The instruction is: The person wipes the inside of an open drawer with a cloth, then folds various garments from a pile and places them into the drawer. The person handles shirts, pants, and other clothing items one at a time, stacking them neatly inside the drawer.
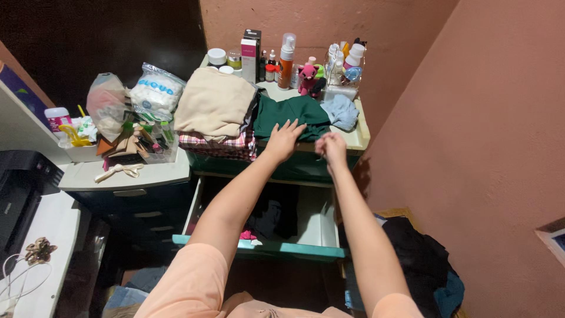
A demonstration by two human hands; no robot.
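A folded dark green garment (291, 113) lies on top of a drawer unit (356, 139). My left hand (283, 140) rests flat on its front edge with the fingers spread. My right hand (332, 146) pinches the garment's front right corner. To the left of it sits a folded beige cloth (213, 103) on a red checked cloth (215, 144). A light blue cloth (341, 112) lies to the right. Below my arms a teal-fronted drawer (318, 221) stands pulled out, with dark clothes (272, 215) inside.
Bottles, jars and a pink toy (306, 76) line the back of the unit. A lower cabinet (126, 174) at left holds plastic bags and a clear box of small items. A black printer (23, 182) is far left. Dark clothes (421, 259) are piled at lower right by the pink wall.
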